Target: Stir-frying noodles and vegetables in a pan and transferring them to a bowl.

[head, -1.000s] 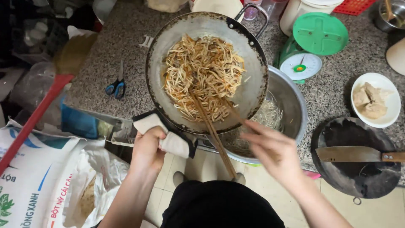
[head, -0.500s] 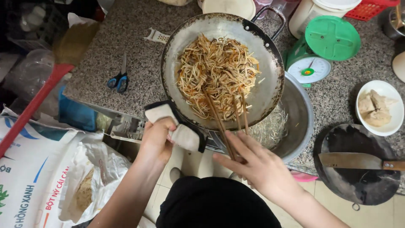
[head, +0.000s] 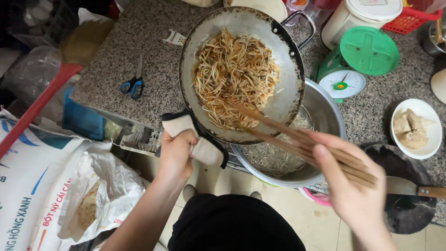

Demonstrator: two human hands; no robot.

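My left hand (head: 176, 155) grips a folded beige cloth (head: 197, 142) wrapped round the near handle of a metal wok (head: 283, 97). The wok is tilted and holds brown fried noodles (head: 234, 76). Under its right edge sits a large steel bowl (head: 327, 116) with pale shredded strands inside. My right hand (head: 350, 183) holds long wooden chopsticks (head: 297, 139); their tips reach into the noodles at the wok's lower part.
A green kitchen scale (head: 355, 65) and a white dish of pale chunks (head: 416, 128) stand on the granite counter (head: 144, 42) at right. Blue-handled scissors (head: 132, 86) lie at left. A cleaver rests on a dark round block (head: 404, 186). Printed sacks (head: 42, 186) sit on the floor.
The view has shifted, so the wok sits further right in frame. My right hand has swung the chopsticks from nearly upright to slanting in from the lower right. The left hand keeps its grip.
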